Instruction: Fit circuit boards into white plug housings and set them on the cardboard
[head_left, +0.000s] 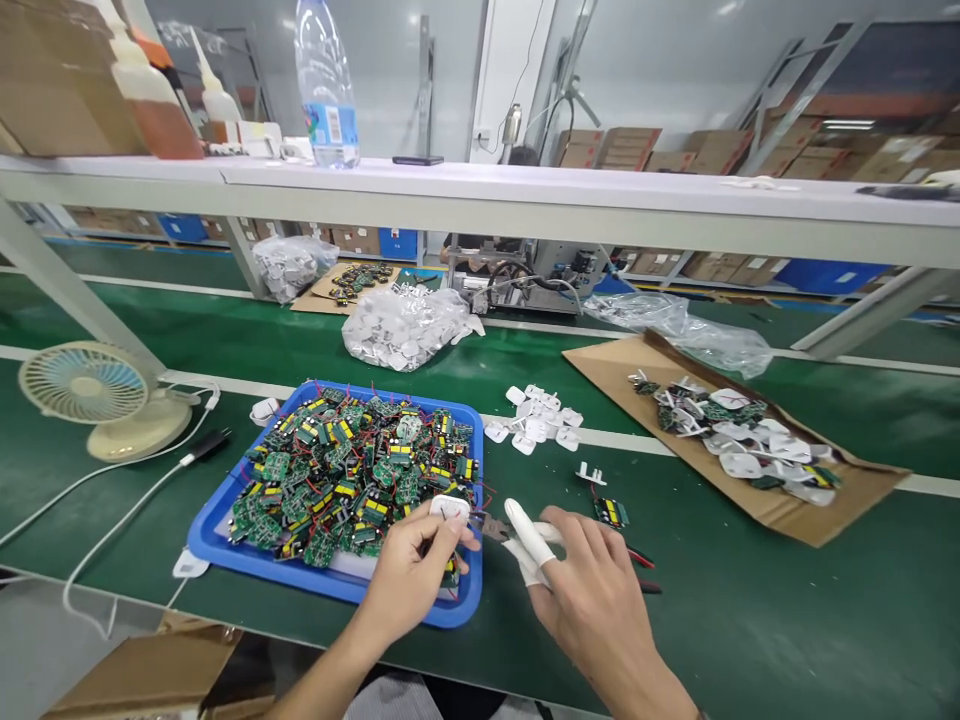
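Note:
My left hand [416,570] pinches a white plastic plug cover [451,508] above the near right corner of a blue tray [469,610]. The tray is heaped with green circuit boards [352,470] carrying yellow-wrapped parts and red wires. My right hand [589,575], white finger cots on its thumb and forefinger, is closed around a pair of pliers [493,527]. The jaw tips reach the right side of the held cover; whether they grip anything there is too small to tell. Just beyond this hand lie a circuit board [611,512] and a white pronged piece [592,475].
White plug covers [536,418] lie in a loose pile behind the tray's right side. A cardboard sheet [817,520] at right holds covers and boards. A small fan [94,395] and cables stand at left. Bagged white parts [409,325] sit under the shelf [525,190].

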